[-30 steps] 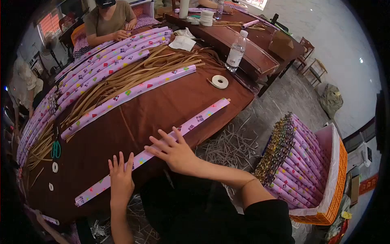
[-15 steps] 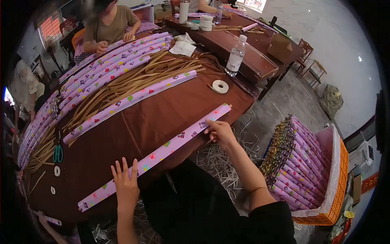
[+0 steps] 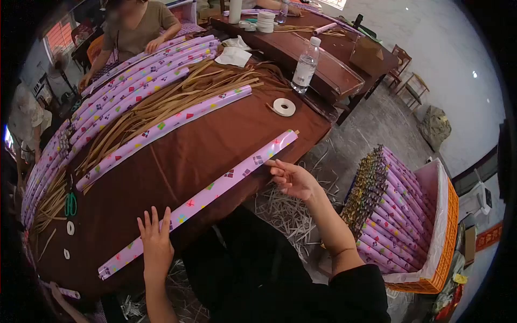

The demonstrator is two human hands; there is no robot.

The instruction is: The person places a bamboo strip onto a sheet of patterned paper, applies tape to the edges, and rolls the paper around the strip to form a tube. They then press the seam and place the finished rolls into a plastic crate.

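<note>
A pink roll of patterned wrapping paper [image 3: 215, 185] lies slantwise along the near edge of the brown-covered table, a bit of tan strip poking from its far right end. My left hand [image 3: 157, 245] rests on its lower left part, fingers spread and flat. Near the upper right part, my right hand [image 3: 293, 180] touches the roll's near edge with the outstretched index finger; the other fingers are loosely curled and hold nothing visible. Farther back, parallel to it, lies another pink roll [image 3: 167, 128], beside a heap of tan paper strips [image 3: 129, 118].
Several pink rolls [image 3: 129, 91] are piled before a person [image 3: 140, 27] across the table. A water bottle [image 3: 306, 67], tape roll [image 3: 284, 107] and green-handled scissors [image 3: 70, 204] are on the table. At right, an orange crate [image 3: 451, 231] holds many rolls. Paper shreds [image 3: 288, 215] litter the floor.
My right hand has slid a little back from the roll, its fingers loosening. The view has shifted slightly. The person across has moved one hand lower to the left.
</note>
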